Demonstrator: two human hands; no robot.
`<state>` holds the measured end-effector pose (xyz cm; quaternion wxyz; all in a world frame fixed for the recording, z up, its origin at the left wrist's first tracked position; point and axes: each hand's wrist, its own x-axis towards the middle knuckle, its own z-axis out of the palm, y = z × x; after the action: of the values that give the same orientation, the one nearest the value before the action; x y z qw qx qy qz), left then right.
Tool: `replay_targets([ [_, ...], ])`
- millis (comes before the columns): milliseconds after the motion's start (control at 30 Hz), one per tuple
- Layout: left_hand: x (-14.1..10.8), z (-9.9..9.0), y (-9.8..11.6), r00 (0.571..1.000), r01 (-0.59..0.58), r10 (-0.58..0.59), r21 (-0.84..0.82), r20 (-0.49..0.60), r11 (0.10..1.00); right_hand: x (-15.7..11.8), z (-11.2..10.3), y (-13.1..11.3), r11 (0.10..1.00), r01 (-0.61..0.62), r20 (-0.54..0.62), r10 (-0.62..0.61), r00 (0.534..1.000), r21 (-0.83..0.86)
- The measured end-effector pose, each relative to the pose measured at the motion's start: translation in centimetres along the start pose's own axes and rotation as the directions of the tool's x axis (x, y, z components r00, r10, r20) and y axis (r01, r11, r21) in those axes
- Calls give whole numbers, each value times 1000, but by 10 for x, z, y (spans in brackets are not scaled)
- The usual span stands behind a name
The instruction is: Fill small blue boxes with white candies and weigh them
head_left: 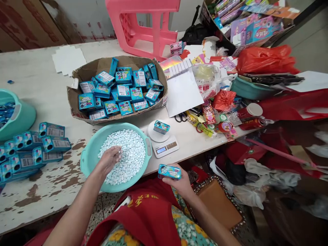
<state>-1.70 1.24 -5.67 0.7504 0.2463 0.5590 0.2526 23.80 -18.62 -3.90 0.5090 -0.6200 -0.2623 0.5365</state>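
My left hand point(110, 160) is inside the turquoise basin point(87, 163), over a heap of small white candies point(128, 150). Its fingers are drawn together around a few candies at the tips, partly hidden. In my right hand point(185, 183) is a blue candy tin point(169, 172), held in front of the table edge with its round opening facing up. A second blue tin point(161, 127) rests on the plate of a white kitchen scale point(170, 147), whose display is lit but too small to read.
Behind the basin, a cardboard box point(73, 106) holds many blue tins. Rows of tins point(52, 143) stand at left beside a turquoise bucket point(27, 116). A pink stool point(143, 7), scissors point(181, 118), paper point(183, 92) and a drink can point(252, 123) lie behind and right.
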Motion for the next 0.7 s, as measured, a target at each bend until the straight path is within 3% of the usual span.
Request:
replay_targets([
  [167, 4, 39, 19, 990, -44, -5, 348, 141, 937, 0, -16, 3, 999, -2, -147, -4, 989, -43],
  [333, 10, 78, 55, 934, -225, 42, 495, 355, 839, 5, -31, 1, 997, -2, -247, -19, 969, -82],
  [433, 6, 77, 60, 919, -346, 96, 668, 382, 659, 8, -39, 0, 996, -7, -254, -15, 967, -86],
  [533, 6, 67, 52, 938, -341, 116, 816, 327, 467, 13, -43, -1, 997, -13, -274, -8, 962, -76],
  [633, 13, 61, 41, 945, -324, 97, 860, 311, 395, 17, -46, -4, 998, -21, -310, -1, 951, -67],
  [700, 20, 58, 38, 934, -356, 145, 874, 326, 331, 19, -49, -5, 997, -29, -320, 5, 947, -69],
])
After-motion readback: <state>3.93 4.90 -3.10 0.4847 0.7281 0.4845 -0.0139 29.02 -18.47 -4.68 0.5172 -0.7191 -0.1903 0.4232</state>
